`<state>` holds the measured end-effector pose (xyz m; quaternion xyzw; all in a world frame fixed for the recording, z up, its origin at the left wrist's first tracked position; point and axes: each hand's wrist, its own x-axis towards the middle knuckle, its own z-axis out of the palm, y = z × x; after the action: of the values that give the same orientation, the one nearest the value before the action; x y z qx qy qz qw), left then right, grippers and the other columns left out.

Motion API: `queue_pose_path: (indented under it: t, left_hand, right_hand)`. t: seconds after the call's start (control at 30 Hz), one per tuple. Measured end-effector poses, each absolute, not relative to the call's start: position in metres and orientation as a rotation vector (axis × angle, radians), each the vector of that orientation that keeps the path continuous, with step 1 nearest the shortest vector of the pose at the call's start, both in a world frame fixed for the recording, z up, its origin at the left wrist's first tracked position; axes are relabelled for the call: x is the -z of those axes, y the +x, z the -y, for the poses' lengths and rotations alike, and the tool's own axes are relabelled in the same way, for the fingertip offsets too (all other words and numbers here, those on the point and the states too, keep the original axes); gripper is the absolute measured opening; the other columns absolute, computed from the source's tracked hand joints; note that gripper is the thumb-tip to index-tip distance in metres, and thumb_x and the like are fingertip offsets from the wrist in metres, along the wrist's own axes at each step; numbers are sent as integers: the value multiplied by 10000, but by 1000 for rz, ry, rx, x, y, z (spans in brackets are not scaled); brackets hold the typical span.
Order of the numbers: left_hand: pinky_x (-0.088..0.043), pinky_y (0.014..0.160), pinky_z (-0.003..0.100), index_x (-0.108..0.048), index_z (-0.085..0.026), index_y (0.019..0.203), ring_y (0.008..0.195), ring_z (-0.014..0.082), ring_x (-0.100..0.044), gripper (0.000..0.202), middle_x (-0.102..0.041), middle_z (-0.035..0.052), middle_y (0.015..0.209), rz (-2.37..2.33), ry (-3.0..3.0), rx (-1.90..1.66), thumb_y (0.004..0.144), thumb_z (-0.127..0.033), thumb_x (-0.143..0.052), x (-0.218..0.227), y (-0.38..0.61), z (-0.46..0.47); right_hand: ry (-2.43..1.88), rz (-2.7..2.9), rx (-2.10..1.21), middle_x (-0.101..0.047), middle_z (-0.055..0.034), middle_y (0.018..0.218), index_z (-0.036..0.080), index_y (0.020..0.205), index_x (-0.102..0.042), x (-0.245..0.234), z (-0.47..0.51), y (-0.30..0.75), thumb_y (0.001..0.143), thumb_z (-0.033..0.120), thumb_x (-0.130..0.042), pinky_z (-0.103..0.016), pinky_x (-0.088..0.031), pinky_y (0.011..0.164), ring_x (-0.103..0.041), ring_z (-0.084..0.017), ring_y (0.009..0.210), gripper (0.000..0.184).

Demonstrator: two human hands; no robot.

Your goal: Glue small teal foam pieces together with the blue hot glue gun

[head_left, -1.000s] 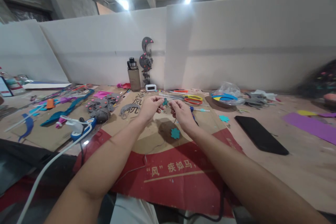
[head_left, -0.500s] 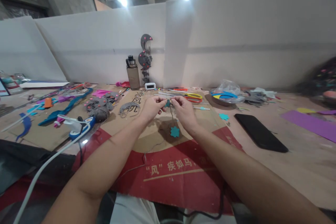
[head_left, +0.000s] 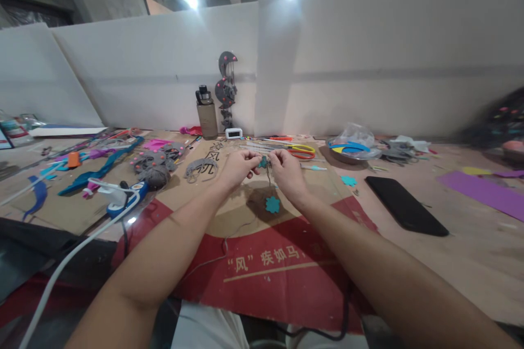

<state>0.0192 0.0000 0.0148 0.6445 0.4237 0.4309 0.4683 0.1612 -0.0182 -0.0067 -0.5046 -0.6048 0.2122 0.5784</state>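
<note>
My left hand point(head_left: 242, 165) is closed in a pinch on the edge of a small teal flower-shaped cutout point(head_left: 263, 162), held above the cardboard. Facing it, my right hand point(head_left: 286, 172) has thumb and forefinger pinched together at the cutout's right side, by the grey yarn point(head_left: 268, 174). The yarn hangs down from between the hands. Whether the right fingertips grip yarn or cutout is too small to make out. Below the hands, a second teal flower-shaped cutout point(head_left: 272, 205) shows against the cardboard sheet point(head_left: 278, 278). A loose strand of yarn runs across the sheet toward the lower left.
Scissors point(head_left: 301, 151) with yellow-red handles lie behind my right hand. A black phone point(head_left: 405, 204) and a bowl point(head_left: 352, 157) are to the right. Grey yarn point(head_left: 155, 172), a blue power strip point(head_left: 129, 199) with a white cable and a bottle point(head_left: 207, 117) are leftward.
My right fingertips have shifted slightly right, away from the left ones, and more of the held teal cutout shows between them. Other things look the same.
</note>
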Motion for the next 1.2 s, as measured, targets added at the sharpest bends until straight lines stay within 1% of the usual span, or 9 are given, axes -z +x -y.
queue_pose_path:
  t: [0.17, 0.33, 0.53, 0.83, 1.03, 1.2]
  left_hand:
    - [-295, 409, 173, -595, -142, 769, 473, 59, -499, 157, -551, -23, 569, -998, 1515, -1072, 763, -294, -630, -14, 19, -1]
    - [-291, 413, 176, -597, -136, 756, 463, 51, -483, 160, -546, -24, 575, -1004, 1500, -1083, 766, -293, -624, -16, 19, 1]
    - [-290, 409, 179, -596, -131, 752, 456, 53, -476, 152, -536, -23, 567, -1015, 1521, -1046, 771, -282, -608, -16, 20, 1]
    - [-296, 412, 183, -615, -131, 764, 446, 51, -464, 136, -549, -23, 561, -1020, 1541, -1023, 778, -265, -598, -17, 21, 3]
    - [-294, 414, 182, -603, -131, 760, 439, 48, -456, 108, -547, -23, 556, -1016, 1519, -1038, 783, -237, -593, -19, 21, 5]
    - [-284, 414, 178, -597, -138, 744, 453, 52, -471, 139, -542, -22, 553, -1003, 1492, -1051, 774, -272, -613, -18, 21, 4]
  right_hand:
    - [-1172, 1393, -535, -523, 8, 696, 189, 751, -526, 8, 14, 165, 826, 423, -446, -291, -375, 674, -458, -144, 660, 258]
    - [-1093, 1410, -625, -566, 0, 726, 179, 787, -580, 6, 16, 162, 811, 440, -475, -287, -391, 684, -484, -146, 687, 282]
    - [-1094, 1396, -691, -563, 3, 716, 180, 762, -576, 2, 22, 159, 764, 403, -515, -277, -380, 656, -480, -141, 675, 232]
    - [-1110, 1354, -687, -461, 36, 640, 206, 728, -494, 8, 18, 159, 791, 409, -475, -273, -341, 598, -401, -129, 606, 213]
    - [-1126, 1348, -647, -484, 22, 680, 209, 742, -484, 8, 20, 158, 811, 396, -461, -283, -368, 647, -436, -143, 659, 201]
    - [-1132, 1336, -644, -492, 17, 681, 204, 758, -513, 9, 18, 160, 830, 420, -443, -281, -375, 637, -454, -147, 662, 239]
